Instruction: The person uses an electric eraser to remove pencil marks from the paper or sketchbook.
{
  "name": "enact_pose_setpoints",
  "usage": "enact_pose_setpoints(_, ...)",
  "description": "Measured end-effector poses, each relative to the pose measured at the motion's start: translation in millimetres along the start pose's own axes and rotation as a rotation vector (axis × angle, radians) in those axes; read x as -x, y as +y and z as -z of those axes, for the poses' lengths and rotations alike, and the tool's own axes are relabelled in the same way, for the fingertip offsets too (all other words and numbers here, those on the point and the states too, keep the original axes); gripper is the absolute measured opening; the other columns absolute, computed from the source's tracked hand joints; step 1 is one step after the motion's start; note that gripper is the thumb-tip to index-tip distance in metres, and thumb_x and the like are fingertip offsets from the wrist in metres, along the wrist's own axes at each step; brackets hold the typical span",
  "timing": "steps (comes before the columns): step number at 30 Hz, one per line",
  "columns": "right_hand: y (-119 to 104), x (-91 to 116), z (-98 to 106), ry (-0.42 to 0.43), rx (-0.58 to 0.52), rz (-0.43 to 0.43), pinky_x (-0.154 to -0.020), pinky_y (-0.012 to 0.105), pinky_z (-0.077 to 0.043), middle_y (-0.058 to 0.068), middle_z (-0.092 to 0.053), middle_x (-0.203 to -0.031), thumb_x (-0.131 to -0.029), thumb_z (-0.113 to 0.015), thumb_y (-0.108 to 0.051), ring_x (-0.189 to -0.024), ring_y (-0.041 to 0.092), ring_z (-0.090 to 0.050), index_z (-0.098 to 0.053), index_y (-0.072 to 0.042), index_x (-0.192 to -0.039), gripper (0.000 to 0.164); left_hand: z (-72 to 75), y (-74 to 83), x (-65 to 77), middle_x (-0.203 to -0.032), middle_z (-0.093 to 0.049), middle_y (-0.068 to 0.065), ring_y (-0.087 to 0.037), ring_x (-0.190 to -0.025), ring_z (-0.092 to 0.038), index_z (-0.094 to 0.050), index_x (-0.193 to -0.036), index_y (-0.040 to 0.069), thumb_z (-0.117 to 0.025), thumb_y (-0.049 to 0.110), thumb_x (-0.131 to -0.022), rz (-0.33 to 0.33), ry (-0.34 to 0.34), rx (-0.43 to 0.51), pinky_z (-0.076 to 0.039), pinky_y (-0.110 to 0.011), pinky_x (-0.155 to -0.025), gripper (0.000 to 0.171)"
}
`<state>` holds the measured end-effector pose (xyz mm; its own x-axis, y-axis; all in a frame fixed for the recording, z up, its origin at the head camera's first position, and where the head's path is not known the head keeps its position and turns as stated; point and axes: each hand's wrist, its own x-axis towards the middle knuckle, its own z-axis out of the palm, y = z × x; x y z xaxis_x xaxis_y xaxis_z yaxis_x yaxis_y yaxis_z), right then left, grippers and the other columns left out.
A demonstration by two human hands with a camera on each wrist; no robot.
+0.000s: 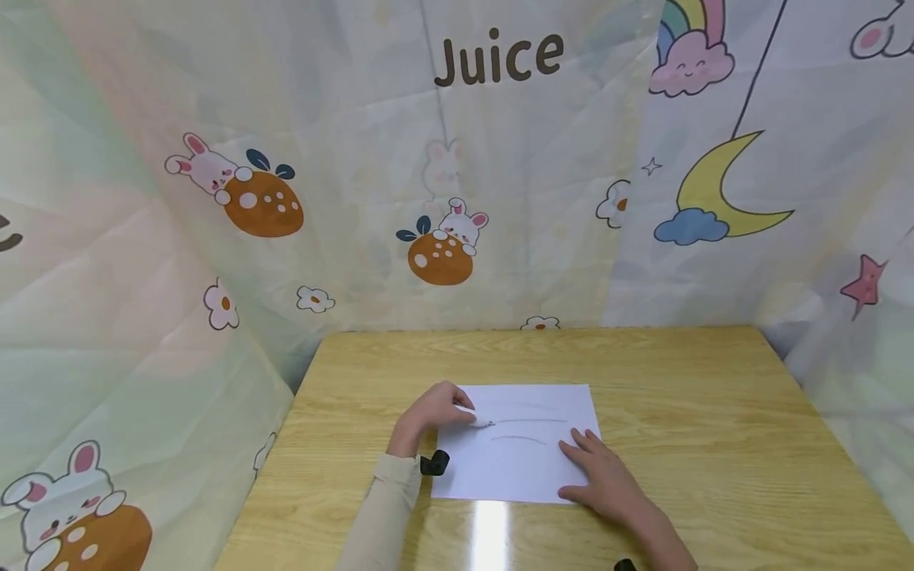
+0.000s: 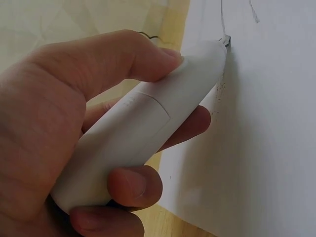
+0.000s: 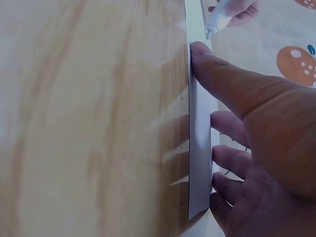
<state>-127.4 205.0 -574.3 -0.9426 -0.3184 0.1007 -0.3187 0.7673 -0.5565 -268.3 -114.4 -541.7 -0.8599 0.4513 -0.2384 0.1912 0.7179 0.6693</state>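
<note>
My left hand (image 1: pixel 431 408) grips a thick white pen-shaped tool (image 1: pixel 477 417), its fingers wrapped around the barrel. In the left wrist view, a digit presses the upper side of the tool (image 2: pixel 143 118) near its front. The small metallic tip (image 2: pixel 225 41) meets a white sheet of paper (image 1: pixel 510 476) at the end of a thin line. Two slightly curved lines cross the sheet, a longer upper line (image 1: pixel 531 420) and a shorter lower line (image 1: pixel 517 438). Fingers spread, my right hand (image 1: pixel 607 481) rests on the sheet's right edge.
Under the paper is a wooden table (image 1: pixel 700 412) with a bright reflection near its front. Behind and beside it hangs a printed fabric curtain (image 1: pixel 357 198). Black wrist-worn devices show by the left wrist (image 1: pixel 434 463) and the right forearm (image 1: pixel 624 565).
</note>
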Motion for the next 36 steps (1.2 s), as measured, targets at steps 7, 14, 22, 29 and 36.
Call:
enact_pose_setpoints(7,0.4,-0.7,2.1,-0.008,-0.013,-0.004,-0.102,0.062,-0.029,0.026,-0.042,-0.143,-0.074,-0.082,-0.041,-0.134,0.048,-0.031,-0.059,0.000,-0.131,0.074,2.0,4.8,-0.3,-0.084,-0.068,0.008,-0.012,-0.074,-0.055,-0.076,-0.088,0.014,-0.080,0.022,-0.080,0.027,-0.002,0.012,-0.046,-0.029,-0.067,0.012)
enact_pose_setpoints(14,3.6,-2.7,-2.6,0.010,-0.002,0.008,-0.102,0.061,-0.030,0.025,-0.043,-0.143,-0.073,-0.083,-0.038,-0.134,0.048,-0.032,-0.059,0.000,-0.131,0.073,2.1,7.8,-2.3,-0.086,-0.069,0.008,-0.011,-0.073,-0.056,-0.076,-0.091,0.013,-0.078,0.023,-0.082,-0.014,0.004,0.002,-0.046,-0.028,-0.067,0.014)
enact_pose_setpoints(22,3.6,-0.8,-2.2,0.003,0.004,0.007,-0.101,0.061,-0.031,0.025,-0.044,-0.142,-0.073,-0.083,-0.040,-0.133,0.048,-0.033,-0.060,0.000,-0.130,0.074,1.2,4.1,0.1,-0.085,-0.068,0.008,-0.011,-0.073,-0.055,-0.076,-0.090,0.013,-0.079,0.023,-0.081,0.012,0.022,-0.006,-0.046,-0.028,-0.067,0.014)
enact_pose_setpoints(29,1.6,1.5,0.7,-0.006,0.005,-0.005,-0.101,0.061,-0.030,0.025,-0.044,-0.143,-0.073,-0.083,-0.040,-0.133,0.048,-0.032,-0.060,0.000,-0.130,0.073,-0.6,5.2,-1.6,-0.087,-0.068,0.008,-0.010,-0.074,-0.056,-0.076,-0.091,0.014,-0.078,0.024,-0.082,-0.006,0.011,0.009,-0.047,-0.029,-0.068,0.014)
enact_pose_setpoints(36,0.9,0.1,0.5,-0.024,0.010,-0.014,-0.102,0.061,-0.029,0.025,-0.043,-0.144,-0.074,-0.082,-0.039,-0.134,0.047,-0.031,-0.059,-0.001,-0.132,0.073,-4.2,2.8,-4.4,-0.085,-0.068,0.009,-0.009,-0.073,-0.056,-0.076,-0.091,0.013,-0.078,0.023,-0.082,-0.029,0.003,0.026,-0.047,-0.027,-0.068,0.014)
